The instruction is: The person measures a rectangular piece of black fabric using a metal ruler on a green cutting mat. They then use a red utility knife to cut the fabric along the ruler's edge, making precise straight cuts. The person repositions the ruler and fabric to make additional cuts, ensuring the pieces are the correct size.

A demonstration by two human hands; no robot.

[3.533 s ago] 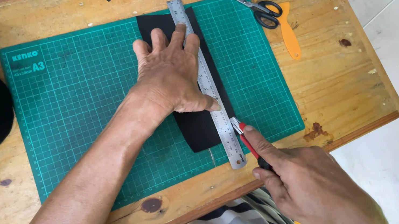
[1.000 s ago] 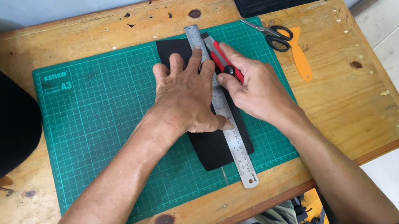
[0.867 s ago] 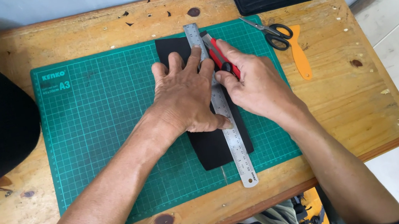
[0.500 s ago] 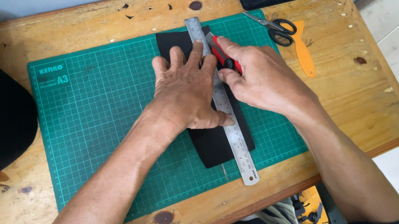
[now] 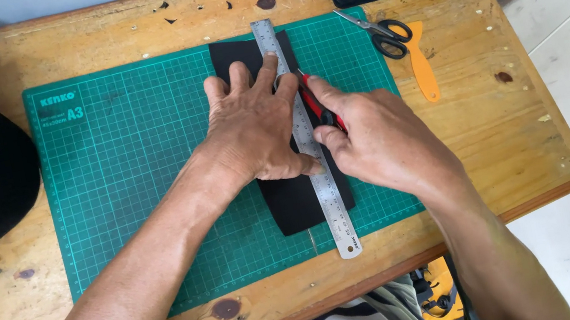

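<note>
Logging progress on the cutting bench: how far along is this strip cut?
Done: black sheet lies on the green cutting mat, steel ruler laid along it. In hand: left hand presses the ruler flat; right hand holds the red knife against the ruler's right edge, near the sheet's far end. Left: most of the sheet's length, towards the person.

Ruler [image 5: 319, 177] on sheet [image 5: 291, 202] on mat [image 5: 131, 171]; scissors [image 5: 375, 31] to rt.
</note>
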